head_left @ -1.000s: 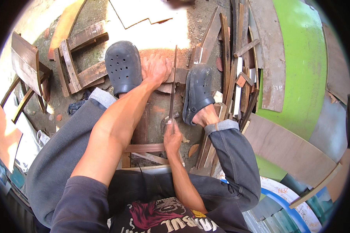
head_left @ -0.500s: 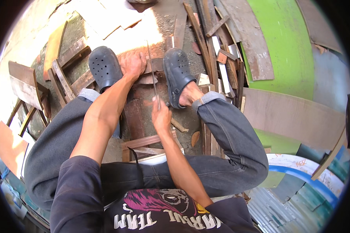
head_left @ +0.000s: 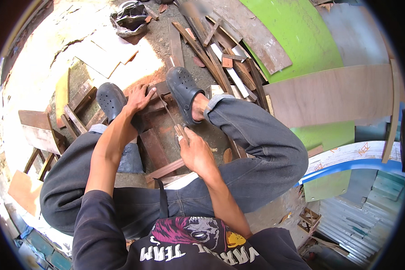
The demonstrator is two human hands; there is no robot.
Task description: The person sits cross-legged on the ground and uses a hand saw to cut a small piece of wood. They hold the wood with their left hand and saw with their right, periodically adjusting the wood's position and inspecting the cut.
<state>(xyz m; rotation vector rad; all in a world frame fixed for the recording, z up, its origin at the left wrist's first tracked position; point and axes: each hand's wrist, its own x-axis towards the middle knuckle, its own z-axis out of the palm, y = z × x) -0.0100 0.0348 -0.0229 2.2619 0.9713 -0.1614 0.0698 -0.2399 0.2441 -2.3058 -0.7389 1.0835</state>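
My right hand (head_left: 196, 150) is closed round the wooden handle of a saw (head_left: 167, 110). Its thin blade, seen almost edge-on, slants away up to a dark brown wooden board (head_left: 159, 87) between my shoes. On that board my left hand (head_left: 138, 98) rests and grips its left part, thumb toward the blade and close to it. My left shoe (head_left: 111, 101) and right shoe (head_left: 182, 87), dark clogs with holes, stand on either side of the board. Where the saw teeth meet the wood is too small to make out.
Loose wood strips (head_left: 211, 58) lie beyond my right shoe. A green panel (head_left: 297, 36) and a brown plywood sheet (head_left: 333, 96) lie at the right. Wooden frame pieces (head_left: 42, 135) stand at the left. A dark plastic bag (head_left: 130, 20) lies far off.
The view has swung toward the right, so things appear further left. My right hand has shifted relative to the board, with the saw now slanting more. My left hand's fingers look more spread.
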